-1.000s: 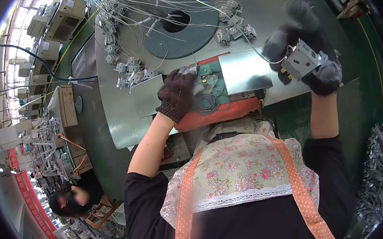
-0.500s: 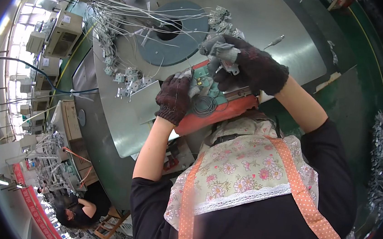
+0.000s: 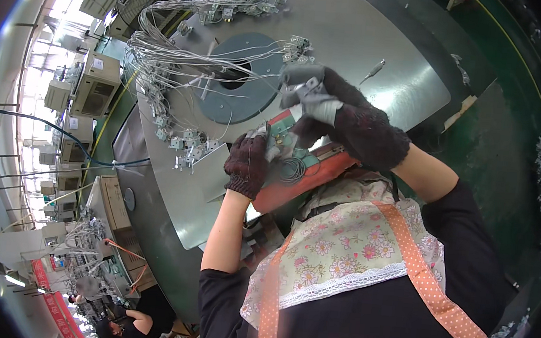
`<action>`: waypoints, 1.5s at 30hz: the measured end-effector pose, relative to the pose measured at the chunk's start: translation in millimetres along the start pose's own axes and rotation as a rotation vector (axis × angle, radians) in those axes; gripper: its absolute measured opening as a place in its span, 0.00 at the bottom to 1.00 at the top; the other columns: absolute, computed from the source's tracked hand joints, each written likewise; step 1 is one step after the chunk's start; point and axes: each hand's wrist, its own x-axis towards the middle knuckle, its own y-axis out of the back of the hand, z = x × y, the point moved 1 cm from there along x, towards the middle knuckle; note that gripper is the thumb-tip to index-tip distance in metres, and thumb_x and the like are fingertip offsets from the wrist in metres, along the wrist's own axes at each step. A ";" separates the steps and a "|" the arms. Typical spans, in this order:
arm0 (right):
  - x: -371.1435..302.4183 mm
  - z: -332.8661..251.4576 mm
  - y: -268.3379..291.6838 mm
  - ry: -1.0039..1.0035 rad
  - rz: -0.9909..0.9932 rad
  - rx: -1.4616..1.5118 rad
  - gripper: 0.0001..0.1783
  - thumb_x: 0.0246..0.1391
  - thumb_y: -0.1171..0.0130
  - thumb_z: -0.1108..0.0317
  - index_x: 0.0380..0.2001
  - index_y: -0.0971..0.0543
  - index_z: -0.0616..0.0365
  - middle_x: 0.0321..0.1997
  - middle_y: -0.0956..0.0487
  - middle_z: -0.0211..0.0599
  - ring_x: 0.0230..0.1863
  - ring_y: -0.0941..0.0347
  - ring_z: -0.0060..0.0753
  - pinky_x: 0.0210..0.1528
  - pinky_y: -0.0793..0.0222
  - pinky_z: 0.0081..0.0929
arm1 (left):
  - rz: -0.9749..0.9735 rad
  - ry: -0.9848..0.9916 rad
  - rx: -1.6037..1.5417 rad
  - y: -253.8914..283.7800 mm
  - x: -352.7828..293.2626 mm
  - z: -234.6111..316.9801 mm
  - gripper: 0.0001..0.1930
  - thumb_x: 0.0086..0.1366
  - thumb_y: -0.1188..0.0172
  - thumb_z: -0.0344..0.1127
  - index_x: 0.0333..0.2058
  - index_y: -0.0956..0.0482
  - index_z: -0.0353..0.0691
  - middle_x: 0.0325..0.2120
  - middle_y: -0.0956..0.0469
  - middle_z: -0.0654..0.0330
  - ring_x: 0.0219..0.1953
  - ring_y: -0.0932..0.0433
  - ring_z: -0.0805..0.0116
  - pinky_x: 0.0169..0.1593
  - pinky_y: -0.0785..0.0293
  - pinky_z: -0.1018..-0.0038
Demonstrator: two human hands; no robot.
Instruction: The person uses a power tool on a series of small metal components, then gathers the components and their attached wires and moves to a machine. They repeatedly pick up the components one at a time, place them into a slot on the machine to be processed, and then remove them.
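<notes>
Dark knitted gloves with grey fingertips cover both my hands. My left hand [image 3: 247, 165] is curled at the left end of a green fixture [image 3: 282, 129], its fingertips pressed together over something too small to make out. A coil of thin grey wire [image 3: 292, 170] lies beside those fingertips, on the near side of the fixture. My right hand [image 3: 361, 122] is raised over the fixture's right part, fingers closed round a small light-grey metal piece [image 3: 312, 84]. The fingers partly cover that piece. Red padding [image 3: 301, 186] runs along the bench edge in front of me.
Bundled white cables [image 3: 190, 52] cross a round grey disc [image 3: 255, 46] on the metal table. Several small metal connectors [image 3: 189, 142] lie at its left. A single cable end [image 3: 374, 69] rests at the right. A co-worker [image 3: 141, 319] sits at the lower left.
The view has shifted, so the table and both hands sit lower in the picture. My right hand has turned with the metal piece, while my left hand stays at the fixture.
</notes>
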 end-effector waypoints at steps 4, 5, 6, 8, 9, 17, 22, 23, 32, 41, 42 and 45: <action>7.3 20.6 17.1 0.011 0.137 0.083 0.27 0.66 0.46 0.63 0.67 0.32 0.51 0.51 0.25 0.33 0.42 0.22 0.25 0.43 0.21 0.28 | -0.040 0.013 -0.003 1.7 1.9 0.6 0.31 0.63 0.35 0.49 0.60 0.25 0.38 0.49 0.19 0.44 0.53 0.21 0.41 0.58 0.27 0.51; 8.3 23.8 20.6 -0.011 0.118 0.098 0.28 0.66 0.47 0.62 0.68 0.34 0.52 0.53 0.24 0.35 0.43 0.23 0.24 0.42 0.21 0.28 | -0.033 0.009 0.013 1.6 1.7 0.4 0.32 0.63 0.35 0.50 0.61 0.25 0.38 0.49 0.19 0.44 0.53 0.22 0.41 0.58 0.27 0.52; 8.4 25.0 21.7 -0.013 0.117 0.099 0.28 0.66 0.47 0.62 0.68 0.34 0.52 0.53 0.24 0.35 0.43 0.23 0.24 0.42 0.21 0.28 | -0.034 0.011 0.012 0.8 1.6 -0.3 0.32 0.63 0.35 0.50 0.61 0.25 0.38 0.49 0.19 0.44 0.53 0.22 0.41 0.58 0.27 0.52; 8.5 27.1 22.2 0.001 0.072 0.116 0.28 0.64 0.47 0.62 0.67 0.34 0.52 0.53 0.24 0.35 0.43 0.24 0.24 0.41 0.21 0.27 | -0.031 0.029 -0.011 -1.6 0.8 -2.3 0.32 0.62 0.35 0.50 0.61 0.25 0.38 0.50 0.19 0.45 0.53 0.22 0.41 0.58 0.27 0.52; 8.7 25.7 20.3 -0.003 0.071 0.116 0.28 0.64 0.47 0.62 0.67 0.34 0.52 0.53 0.24 0.35 0.43 0.24 0.24 0.41 0.21 0.27 | -0.032 0.032 -0.012 -0.8 0.8 -2.5 0.32 0.62 0.35 0.50 0.61 0.25 0.38 0.50 0.19 0.45 0.53 0.22 0.41 0.58 0.27 0.52; 0.4 8.2 7.5 0.086 -0.121 0.219 0.41 0.62 0.38 0.58 0.74 0.42 0.56 0.58 0.24 0.44 0.53 0.22 0.34 0.50 0.20 0.34 | -0.095 0.105 0.025 0.6 0.9 -0.3 0.34 0.59 0.33 0.51 0.60 0.25 0.39 0.52 0.19 0.47 0.58 0.23 0.44 0.64 0.30 0.53; 1.2 -1.0 0.6 0.011 -0.225 0.273 0.48 0.61 0.36 0.49 0.75 0.46 0.58 0.65 0.28 0.50 0.58 0.23 0.42 0.57 0.22 0.43 | -0.075 0.048 -0.002 -4.2 -2.4 -7.5 0.34 0.58 0.32 0.52 0.59 0.25 0.38 0.50 0.18 0.46 0.56 0.22 0.44 0.64 0.30 0.53; 0.5 -0.3 1.0 0.060 -0.272 0.254 0.48 0.61 0.36 0.47 0.75 0.46 0.57 0.66 0.29 0.51 0.59 0.23 0.44 0.58 0.22 0.45 | -0.055 -0.008 0.005 -6.0 -3.3 -10.0 0.34 0.58 0.32 0.52 0.58 0.24 0.37 0.50 0.18 0.46 0.55 0.22 0.44 0.63 0.30 0.53; 0.9 12.7 6.5 -0.008 -0.111 0.213 0.38 0.60 0.40 0.63 0.73 0.39 0.52 0.60 0.26 0.44 0.51 0.23 0.34 0.45 0.22 0.30 | -0.024 0.043 0.003 -0.9 -1.5 -1.1 0.34 0.57 0.32 0.52 0.58 0.24 0.38 0.48 0.18 0.46 0.54 0.22 0.45 0.61 0.28 0.53; 4.0 19.3 14.2 0.047 -0.247 0.356 0.37 0.61 0.38 0.64 0.71 0.38 0.55 0.62 0.26 0.46 0.57 0.22 0.38 0.53 0.20 0.35 | -0.064 0.085 0.069 -0.3 -4.6 -0.1 0.32 0.58 0.33 0.52 0.57 0.23 0.40 0.50 0.19 0.48 0.55 0.23 0.44 0.61 0.28 0.53; 1.7 15.7 12.6 0.043 -0.249 0.355 0.37 0.61 0.38 0.64 0.71 0.38 0.55 0.62 0.26 0.46 0.57 0.22 0.38 0.53 0.20 0.35 | -0.063 0.089 0.068 -1.1 -4.5 -0.5 0.32 0.58 0.33 0.52 0.57 0.23 0.40 0.50 0.19 0.48 0.55 0.23 0.44 0.61 0.28 0.53; -2.4 9.4 12.1 -0.038 -0.148 0.022 0.42 0.59 0.35 0.53 0.71 0.38 0.57 0.64 0.27 0.47 0.61 0.23 0.42 0.58 0.21 0.39 | -0.047 0.119 -0.003 -1.5 -4.8 -1.1 0.29 0.60 0.34 0.46 0.58 0.23 0.40 0.50 0.18 0.46 0.56 0.22 0.43 0.62 0.29 0.52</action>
